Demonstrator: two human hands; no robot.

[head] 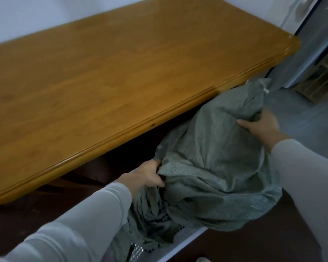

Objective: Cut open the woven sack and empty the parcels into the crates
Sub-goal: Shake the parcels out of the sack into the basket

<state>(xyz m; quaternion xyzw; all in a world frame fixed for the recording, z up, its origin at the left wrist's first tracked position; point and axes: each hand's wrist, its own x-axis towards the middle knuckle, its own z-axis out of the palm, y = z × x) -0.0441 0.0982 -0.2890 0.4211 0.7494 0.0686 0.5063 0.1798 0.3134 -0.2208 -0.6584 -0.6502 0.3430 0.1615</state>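
A grey-green woven sack [212, 159] lies bulging over a white perforated crate [187, 241] on the floor, beside the table's front edge. My left hand [150, 176] grips a fold of the sack on its left side, just above the crate. My right hand [259, 125] clutches the fabric near the sack's upper end, where a bunched corner sticks up. The sack's lower part droops into the crate and covers most of its inside. No parcels show; the fabric hides whatever is inside.
A large wooden table [106, 76] fills the left and middle of the view, against a white wall. Dark floor shows under the table. At the far right stand a grey door frame [311, 59] and a wooden slatted rack [322, 82].
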